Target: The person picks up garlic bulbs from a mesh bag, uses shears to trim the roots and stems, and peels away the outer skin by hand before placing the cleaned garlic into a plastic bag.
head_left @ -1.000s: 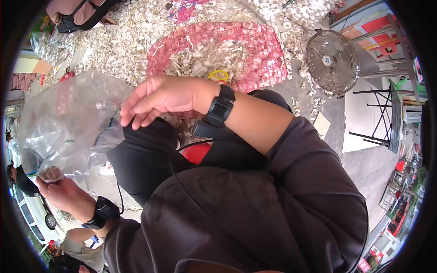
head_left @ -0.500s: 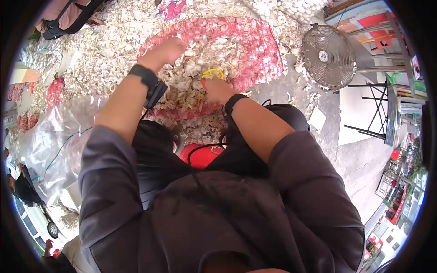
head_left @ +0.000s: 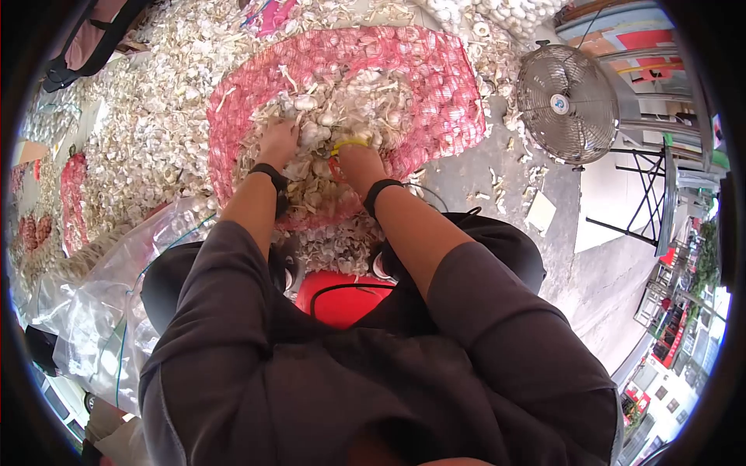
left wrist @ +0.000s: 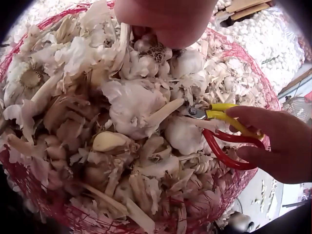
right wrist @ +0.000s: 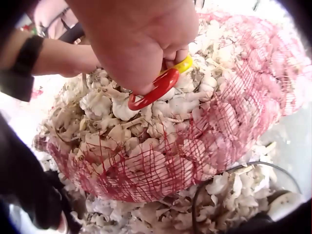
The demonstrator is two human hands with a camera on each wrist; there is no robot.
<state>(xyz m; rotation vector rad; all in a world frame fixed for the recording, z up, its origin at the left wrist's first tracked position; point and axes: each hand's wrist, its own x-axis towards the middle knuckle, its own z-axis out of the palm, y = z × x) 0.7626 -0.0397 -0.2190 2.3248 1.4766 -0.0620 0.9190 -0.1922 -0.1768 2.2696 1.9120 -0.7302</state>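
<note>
My left hand [head_left: 278, 144] reaches down into the heap of garlic bulbs [left wrist: 134, 105] in a pink mesh sack [head_left: 435, 93]. In the left wrist view it covers the top of the heap, right over a bulb with dark roots [left wrist: 153, 52]; its fingertips are hidden, so I cannot tell whether they grip it. My right hand [head_left: 361, 165] holds a pair of pruning shears [left wrist: 214, 152] by one yellow and one red handle. In the left wrist view, the thumb and fingers are at the handles, and the metal head lies low among the bulbs and dry skins.
A clear plastic bag [head_left: 85, 311] lies by my left leg. Loose garlic and skins [head_left: 155, 116] cover the floor beyond the sack. To the right stand a metal fan [head_left: 567, 105] and a folding table frame [head_left: 641, 190]. Something red [head_left: 338, 299] shows between my legs.
My left hand has left the plastic bag and come over to the garlic in the sack. My right hand has moved from near the bag to the shears and taken hold of them.
</note>
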